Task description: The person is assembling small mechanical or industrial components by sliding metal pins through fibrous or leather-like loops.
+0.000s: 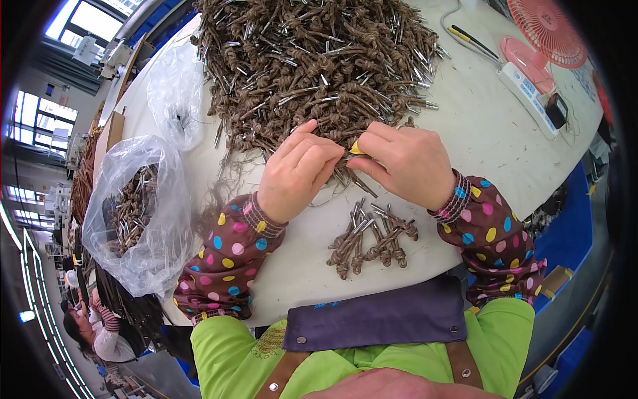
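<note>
My left hand [299, 171] is closed, its thumb and fingers pinched at the near edge of a large heap of knotted brown cords [312, 73] with silvery metal tips. A brown cord seems to be in that pinch, though the fingers hide most of it. Close beside it, my right hand [407, 165] is closed around a small yellow thing [357, 147], mostly hidden by the fingers. Below the hands a cord with a metal tip [362, 185] sticks out. Nearer to me, several knotted cords [372, 243] lie in a small group on the white table [286, 266].
On the left stands a clear plastic bag [136, 219] with knotted cords inside; another clear bag [174, 93] lies behind it. At the far right are a pink fan [546, 33], a white power strip [528, 96] and a yellow-black pen-like tool [473, 41]. Another person [109, 332] sits at lower left.
</note>
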A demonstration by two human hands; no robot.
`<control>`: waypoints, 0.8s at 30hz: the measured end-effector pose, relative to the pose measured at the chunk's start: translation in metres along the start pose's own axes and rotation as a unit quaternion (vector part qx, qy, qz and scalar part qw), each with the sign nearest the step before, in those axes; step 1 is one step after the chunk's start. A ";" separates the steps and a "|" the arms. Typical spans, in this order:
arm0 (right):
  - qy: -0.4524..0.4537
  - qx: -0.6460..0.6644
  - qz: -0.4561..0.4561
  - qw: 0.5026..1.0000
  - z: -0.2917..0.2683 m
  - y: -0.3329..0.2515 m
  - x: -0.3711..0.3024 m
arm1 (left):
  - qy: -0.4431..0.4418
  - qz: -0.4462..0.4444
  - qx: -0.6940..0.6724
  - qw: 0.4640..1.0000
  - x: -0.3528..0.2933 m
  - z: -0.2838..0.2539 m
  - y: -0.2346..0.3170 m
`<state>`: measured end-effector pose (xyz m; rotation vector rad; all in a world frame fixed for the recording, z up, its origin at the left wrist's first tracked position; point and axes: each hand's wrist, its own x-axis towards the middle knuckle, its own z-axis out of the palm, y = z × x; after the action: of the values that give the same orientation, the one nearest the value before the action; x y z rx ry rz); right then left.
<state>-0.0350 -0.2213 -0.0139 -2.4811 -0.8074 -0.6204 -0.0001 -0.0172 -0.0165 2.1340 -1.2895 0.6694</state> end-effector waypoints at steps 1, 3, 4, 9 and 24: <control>0.008 0.022 0.006 1.000 0.000 0.001 0.000 | 0.013 -0.010 -0.004 1.000 0.000 0.001 0.000; 0.000 0.127 0.089 0.988 -0.002 0.003 0.001 | 0.043 -0.039 -0.011 0.998 0.002 0.001 -0.001; -0.006 0.231 0.170 0.958 -0.003 0.003 0.002 | 0.074 -0.068 -0.017 0.995 0.003 0.000 -0.001; -0.125 0.528 0.328 0.773 -0.004 -0.003 0.006 | 0.128 -0.118 0.002 0.985 -0.001 -0.003 -0.008; -0.119 0.480 0.293 0.818 -0.004 0.018 0.002 | -0.107 -0.032 0.160 0.981 0.005 -0.012 0.003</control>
<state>-0.0233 -0.2355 -0.0141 -1.6823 -0.2537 0.2963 -0.0021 -0.0133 -0.0033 2.5571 -1.2869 0.6719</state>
